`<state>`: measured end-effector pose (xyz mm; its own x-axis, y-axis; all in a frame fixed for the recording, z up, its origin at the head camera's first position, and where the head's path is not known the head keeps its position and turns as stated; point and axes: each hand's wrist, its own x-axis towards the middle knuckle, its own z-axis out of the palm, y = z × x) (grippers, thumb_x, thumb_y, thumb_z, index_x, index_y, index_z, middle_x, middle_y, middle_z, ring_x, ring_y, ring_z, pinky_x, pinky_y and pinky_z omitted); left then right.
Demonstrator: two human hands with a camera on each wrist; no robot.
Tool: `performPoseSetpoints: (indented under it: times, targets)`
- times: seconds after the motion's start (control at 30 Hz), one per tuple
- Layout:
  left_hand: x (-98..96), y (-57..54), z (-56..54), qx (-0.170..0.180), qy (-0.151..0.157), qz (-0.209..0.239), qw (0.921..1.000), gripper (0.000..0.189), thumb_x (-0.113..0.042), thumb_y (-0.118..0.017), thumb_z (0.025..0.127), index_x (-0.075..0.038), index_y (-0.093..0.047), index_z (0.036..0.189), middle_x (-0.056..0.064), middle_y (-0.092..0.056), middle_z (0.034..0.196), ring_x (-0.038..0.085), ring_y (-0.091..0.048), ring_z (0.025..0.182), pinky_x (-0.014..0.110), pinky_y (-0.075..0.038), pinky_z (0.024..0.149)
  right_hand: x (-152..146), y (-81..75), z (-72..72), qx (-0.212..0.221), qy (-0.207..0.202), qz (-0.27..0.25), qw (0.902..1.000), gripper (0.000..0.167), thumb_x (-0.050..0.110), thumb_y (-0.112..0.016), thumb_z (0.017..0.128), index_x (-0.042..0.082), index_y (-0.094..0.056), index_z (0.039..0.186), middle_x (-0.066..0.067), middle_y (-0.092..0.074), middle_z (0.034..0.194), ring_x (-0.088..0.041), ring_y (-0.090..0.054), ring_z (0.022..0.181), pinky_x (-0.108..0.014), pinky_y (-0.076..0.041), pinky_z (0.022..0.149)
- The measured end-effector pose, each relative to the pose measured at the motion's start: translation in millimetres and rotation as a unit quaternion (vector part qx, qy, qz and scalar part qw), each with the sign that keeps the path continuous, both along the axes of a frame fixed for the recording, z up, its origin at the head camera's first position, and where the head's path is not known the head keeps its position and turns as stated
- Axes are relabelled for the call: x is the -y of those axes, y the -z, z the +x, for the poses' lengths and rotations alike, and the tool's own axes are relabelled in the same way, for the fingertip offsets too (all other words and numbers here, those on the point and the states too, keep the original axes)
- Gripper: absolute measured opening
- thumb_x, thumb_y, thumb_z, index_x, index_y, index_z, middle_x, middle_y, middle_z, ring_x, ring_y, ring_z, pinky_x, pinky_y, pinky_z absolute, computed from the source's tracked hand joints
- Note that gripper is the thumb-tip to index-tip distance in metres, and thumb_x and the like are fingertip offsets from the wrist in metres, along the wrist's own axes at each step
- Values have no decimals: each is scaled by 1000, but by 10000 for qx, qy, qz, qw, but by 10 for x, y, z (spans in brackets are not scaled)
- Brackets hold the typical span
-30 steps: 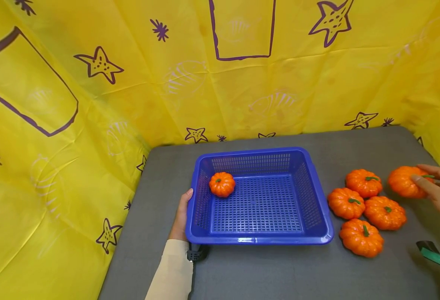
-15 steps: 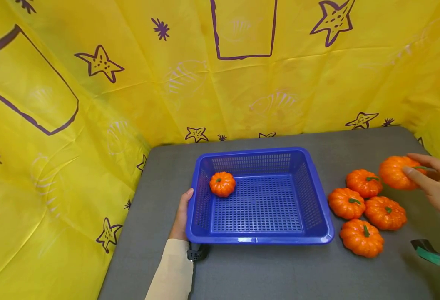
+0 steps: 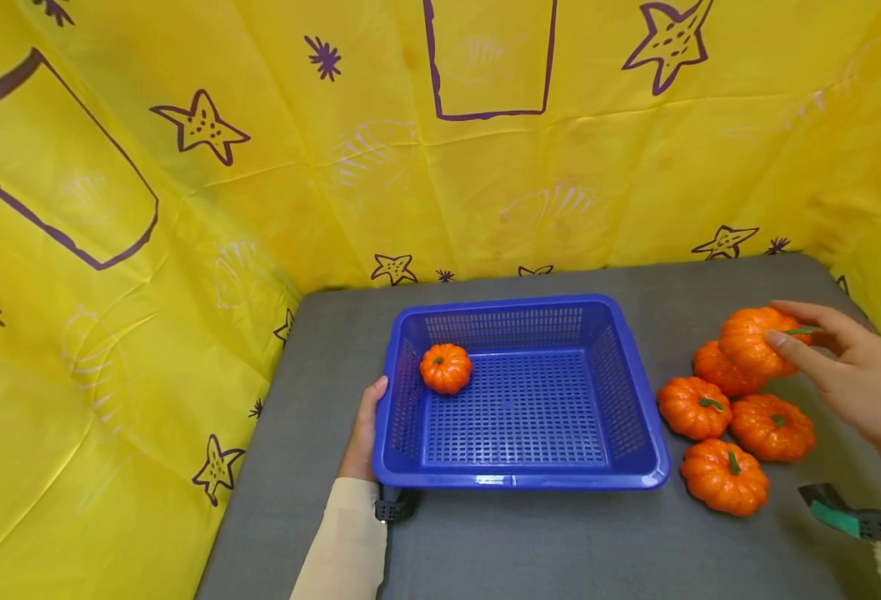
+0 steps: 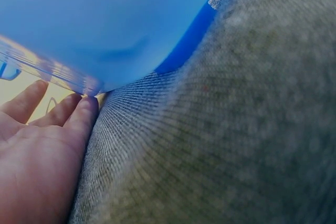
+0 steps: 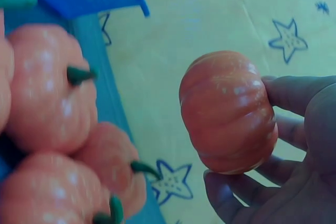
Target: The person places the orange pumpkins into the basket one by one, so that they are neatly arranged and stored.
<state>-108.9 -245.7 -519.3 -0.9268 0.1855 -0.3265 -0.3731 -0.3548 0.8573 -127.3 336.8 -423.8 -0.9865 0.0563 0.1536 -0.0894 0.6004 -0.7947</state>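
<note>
My right hand (image 3: 848, 367) pinches a small orange pumpkin (image 3: 755, 340) with a green stem between thumb and fingers, raised above the table. In the head view it partly covers another pumpkin (image 3: 721, 371) behind it. Close by lie more pumpkins: one on the left (image 3: 693, 407), one on the right (image 3: 773, 427) and one nearest the front (image 3: 725, 477). A blue plastic basket (image 3: 518, 481) with slotted walls stands mid-table, a single pumpkin (image 3: 446, 368) inside at its left. Against the basket's left outer side rests my left hand (image 3: 362, 429); in the left wrist view its fairly straight fingertips (image 4: 86, 106) touch the wall.
A grey cloth covers the table (image 3: 515, 550). Yellow fabric (image 3: 485, 192) with purple starfish drawings hangs behind and along both sides. A black and green wrist strap (image 3: 845, 515) sits by my right sleeve.
My right hand has lifted the pumpkin and carried it leftward, from beside the group to over the rearmost pumpkin. The left hand and the basket stay put.
</note>
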Motion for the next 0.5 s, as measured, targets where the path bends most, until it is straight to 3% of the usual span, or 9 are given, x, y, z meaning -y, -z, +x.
performPoseSetpoints:
  times: [0.23, 0.37, 0.5]
  targets:
    - [-4, 22, -22, -64, 24, 89, 9999, 82, -66, -46, 103, -12, -44, 164, 20, -59, 149, 30, -65, 120, 45, -55, 97, 234, -111, 2, 24, -352, 143, 9993, 51, 23, -70, 109, 16, -58, 158, 28, -53, 128, 6, -53, 99, -15, -42, 72]
    - [-1, 27, -18, -53, 8, 76, 10000, 81, -67, -46, 104, -13, -44, 164, 20, -59, 150, 31, -65, 121, 46, -55, 97, 366, -155, 9, -135, -605, 6, 9981, 50, 16, -71, 108, 14, -59, 156, 25, -56, 128, 7, -59, 96, -14, -47, 71]
    - [1, 27, -20, -57, 12, 68, 10000, 81, -66, -47, 104, -14, -43, 165, 20, -58, 151, 32, -64, 122, 46, -55, 98, 482, -171, -1, -306, -881, -113, 9956, 50, 9, -72, 106, 11, -60, 154, 22, -56, 132, 5, -59, 101, -9, -45, 79]
